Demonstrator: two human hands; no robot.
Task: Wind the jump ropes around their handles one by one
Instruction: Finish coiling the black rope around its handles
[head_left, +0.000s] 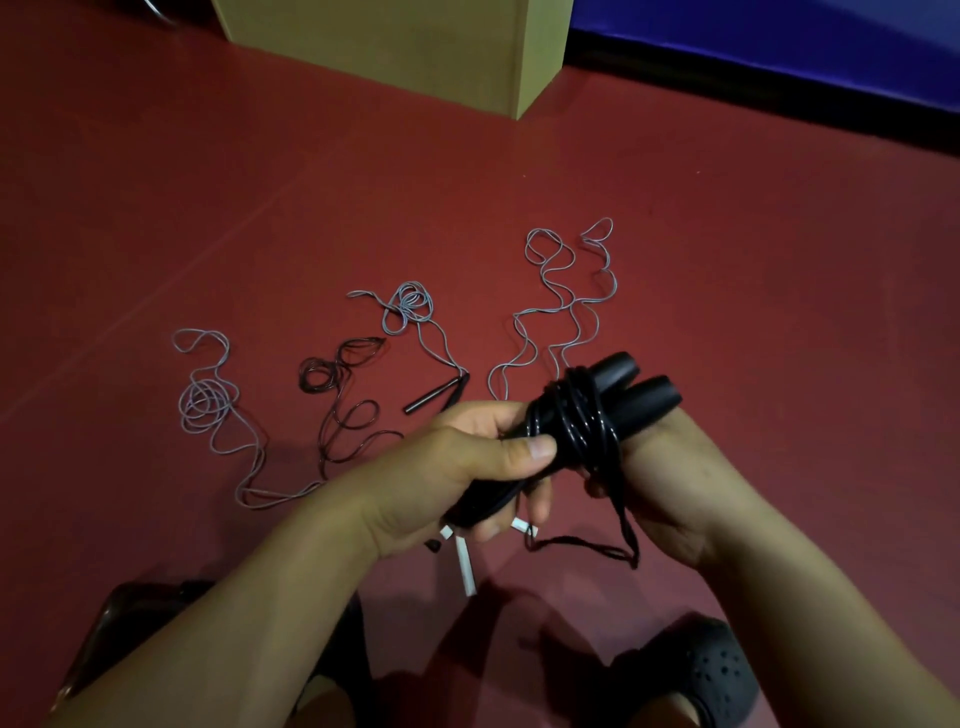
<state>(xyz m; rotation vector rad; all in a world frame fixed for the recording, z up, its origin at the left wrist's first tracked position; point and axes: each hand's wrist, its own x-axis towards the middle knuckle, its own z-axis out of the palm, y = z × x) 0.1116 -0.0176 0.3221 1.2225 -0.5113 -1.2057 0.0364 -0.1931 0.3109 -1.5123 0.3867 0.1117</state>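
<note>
Head view: left hand (457, 467) gripping paired black handles (631, 387), thumb pressed on wound black rope (582, 421), right hand (670, 483) fingers curled round the same bundle, loose tail hanging near, unwound grey ropes (561, 301) and black rope on red floor (779, 260) beyond, cardboard box (415, 47) far.

Dark red floor (727, 234) — tan box (395, 47), blue wall mat (779, 41) behind.

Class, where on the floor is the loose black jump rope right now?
In the head view, the loose black jump rope lies on the red floor, left of centre, between two grey ropes and just beyond the left hand.
</note>
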